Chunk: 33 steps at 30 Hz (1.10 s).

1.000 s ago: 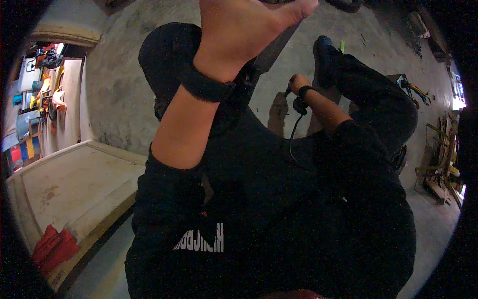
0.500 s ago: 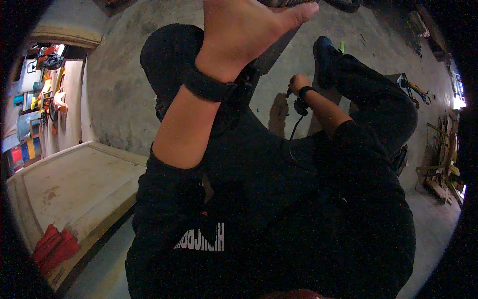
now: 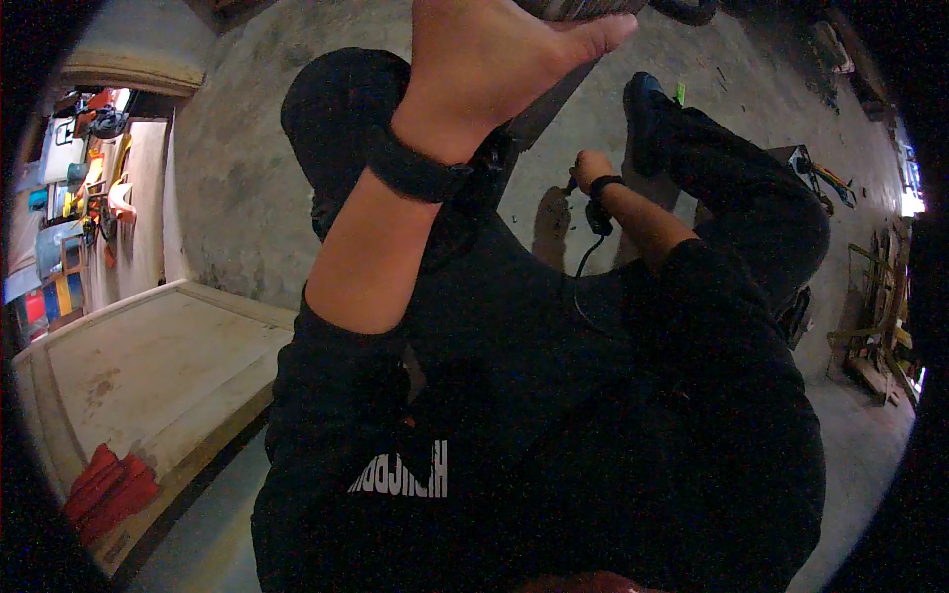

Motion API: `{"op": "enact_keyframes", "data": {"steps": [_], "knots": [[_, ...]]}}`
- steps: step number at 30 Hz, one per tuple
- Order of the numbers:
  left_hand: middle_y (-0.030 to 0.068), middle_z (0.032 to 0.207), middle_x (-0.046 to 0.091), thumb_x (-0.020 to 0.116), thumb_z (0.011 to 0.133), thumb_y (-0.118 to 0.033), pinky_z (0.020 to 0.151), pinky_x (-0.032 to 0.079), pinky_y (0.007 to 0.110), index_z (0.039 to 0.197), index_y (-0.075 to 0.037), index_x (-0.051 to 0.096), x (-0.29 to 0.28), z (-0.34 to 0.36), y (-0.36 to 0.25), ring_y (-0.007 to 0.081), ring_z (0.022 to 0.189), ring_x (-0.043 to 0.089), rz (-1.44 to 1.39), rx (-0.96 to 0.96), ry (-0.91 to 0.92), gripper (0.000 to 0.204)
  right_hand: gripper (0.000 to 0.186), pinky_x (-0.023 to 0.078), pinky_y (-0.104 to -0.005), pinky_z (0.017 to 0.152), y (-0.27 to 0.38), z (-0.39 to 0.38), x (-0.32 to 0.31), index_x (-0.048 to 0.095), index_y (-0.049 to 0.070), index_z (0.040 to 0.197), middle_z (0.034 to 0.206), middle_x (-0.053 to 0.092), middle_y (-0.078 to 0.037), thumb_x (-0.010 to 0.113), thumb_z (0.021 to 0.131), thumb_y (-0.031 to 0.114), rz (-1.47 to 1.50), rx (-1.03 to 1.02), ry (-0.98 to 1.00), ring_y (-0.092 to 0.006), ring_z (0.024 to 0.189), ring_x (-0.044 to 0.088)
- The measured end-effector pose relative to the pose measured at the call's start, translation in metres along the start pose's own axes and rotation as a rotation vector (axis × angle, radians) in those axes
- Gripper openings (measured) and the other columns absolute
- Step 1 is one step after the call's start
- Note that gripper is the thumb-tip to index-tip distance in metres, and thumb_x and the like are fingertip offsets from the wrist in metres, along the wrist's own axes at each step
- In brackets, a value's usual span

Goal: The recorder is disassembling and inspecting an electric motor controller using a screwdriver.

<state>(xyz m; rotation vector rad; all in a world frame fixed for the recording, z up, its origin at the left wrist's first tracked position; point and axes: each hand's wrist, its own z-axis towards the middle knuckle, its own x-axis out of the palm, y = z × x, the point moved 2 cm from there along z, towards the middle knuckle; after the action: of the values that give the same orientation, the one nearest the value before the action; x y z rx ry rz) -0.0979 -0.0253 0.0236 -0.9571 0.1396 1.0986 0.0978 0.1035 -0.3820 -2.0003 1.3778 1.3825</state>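
Observation:
My left hand (image 3: 494,74) reaches to the upper edge, thumb stretched out to the right; its other fingers are cut off there. The thumb lies against a dark ridged thing (image 3: 578,9), too little of which shows to name. Beneath that hand stands a dark block-like part (image 3: 547,111). Farther right, low over the floor between my legs, my right hand (image 3: 594,170) is closed on a small dark thin thing (image 3: 571,185) whose kind I cannot make out. A black device (image 3: 598,215) with a cord hangs by my right wrist.
A pale wooden panel (image 3: 168,351) with a red cloth (image 3: 114,489) is at the left. Past it, a doorway shows colourful items (image 3: 94,188). Coloured wires (image 3: 833,186) stick out beyond my right leg. Wooden pieces (image 3: 875,326) stand at the far right, on the concrete floor (image 3: 771,119).
My left hand has shifted very slightly right and down, and more of the dark ridged thing shows. My right hand stays nearly in place, with a slight turn at the wrist.

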Motion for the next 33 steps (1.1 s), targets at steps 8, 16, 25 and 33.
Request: {"op": "enact_keyframes", "data": {"steps": [8, 16, 25, 33], "knots": [[0.0352, 0.141, 0.036, 0.086, 0.069, -0.049, 0.112, 0.033, 0.047, 0.144, 0.014, 0.02, 0.003, -0.001, 0.011, 0.0445, 0.133, 0.039, -0.017, 0.094, -0.056, 0.118, 0.021, 0.054, -0.0469, 0.081, 0.003, -0.001, 0.0, 0.073, 0.003, 0.094, 0.092, 0.07, -0.022, 0.068, 0.082, 0.02, 0.029, -0.004, -0.017, -0.041, 0.091, 0.067], [0.0327, 0.141, 0.037, 0.085, 0.07, -0.047, 0.11, 0.034, 0.05, 0.147, 0.01, 0.02, -0.001, -0.001, -0.002, 0.0456, 0.132, 0.039, -0.064, 0.059, -0.012, 0.116, 0.022, 0.054, -0.0443, 0.079, -0.007, 0.01, -0.023, 0.073, 0.003, 0.09, 0.09, 0.07, -0.022, 0.065, 0.08, 0.021, 0.048, -0.035, 0.025, -0.0386, 0.088, 0.068], [0.0251, 0.135, 0.048, 0.092, 0.057, -0.046, 0.109, 0.036, 0.043, 0.146, 0.006, 0.026, 0.012, -0.011, 0.005, 0.0373, 0.126, 0.048, -0.261, 0.093, -0.09, 0.122, 0.02, 0.05, -0.0477, 0.078, 0.008, -0.035, -0.267, 0.059, 0.005, 0.105, 0.098, 0.067, -0.024, 0.062, 0.092, 0.021, 0.375, -0.212, -0.743, -0.0457, 0.093, 0.062], [0.0304, 0.139, 0.037, 0.091, 0.058, -0.044, 0.106, 0.038, 0.045, 0.15, 0.001, 0.021, 0.032, -0.016, -0.011, 0.046, 0.125, 0.044, -0.217, 0.315, 0.001, 0.125, 0.04, 0.056, -0.0347, 0.08, 0.006, -0.142, -0.428, 0.055, -0.005, 0.116, 0.108, 0.065, -0.014, 0.06, 0.098, 0.03, 1.46, -0.495, -1.212, -0.0219, 0.091, 0.066]]}}
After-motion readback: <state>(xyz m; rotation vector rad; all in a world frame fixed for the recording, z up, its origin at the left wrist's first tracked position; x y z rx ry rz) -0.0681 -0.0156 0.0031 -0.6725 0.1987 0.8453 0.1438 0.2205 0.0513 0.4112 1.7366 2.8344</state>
